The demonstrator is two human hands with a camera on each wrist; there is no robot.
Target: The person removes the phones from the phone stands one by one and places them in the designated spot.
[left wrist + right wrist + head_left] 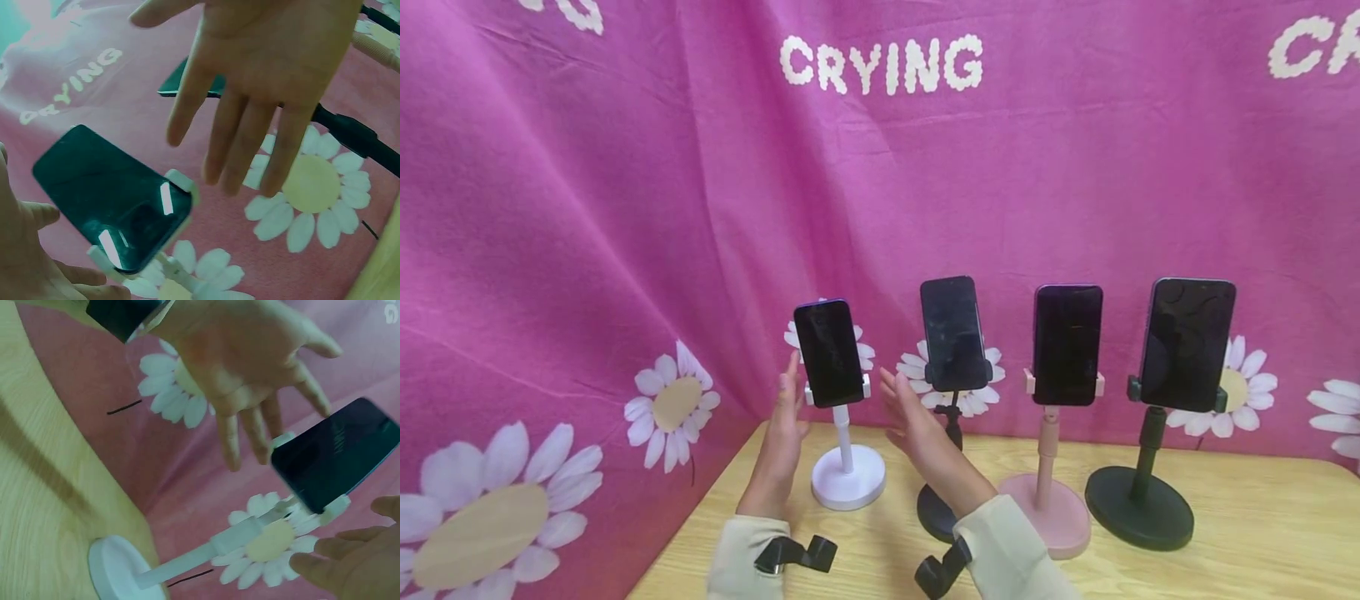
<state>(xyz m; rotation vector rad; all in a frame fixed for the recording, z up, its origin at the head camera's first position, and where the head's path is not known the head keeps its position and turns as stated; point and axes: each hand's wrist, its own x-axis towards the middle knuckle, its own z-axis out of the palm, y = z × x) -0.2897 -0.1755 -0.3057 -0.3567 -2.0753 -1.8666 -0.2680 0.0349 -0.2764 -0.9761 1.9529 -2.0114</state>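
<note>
A phone (829,353) with a dark screen sits tilted in the clamp of a white stand (847,477). My left hand (781,442) is raised at the left side of this phone, fingers extended. On the phone's other side my right hand (925,429) is held up, also with fingers stretched out and palm turned inward. Both wrist views show loose, spread fingers with nothing gripped. The same phone (112,194) lies between the two hands in the left wrist view, and the right wrist view shows the white clamp (336,509) at its lower corner.
To the right stand a black stand (938,512), a pink stand (1067,533) and a dark green stand (1138,517), each holding a phone. My right forearm crosses in front of the black one. Behind the wooden table (1247,533) hangs a pink daisy-patterned cloth (1075,183).
</note>
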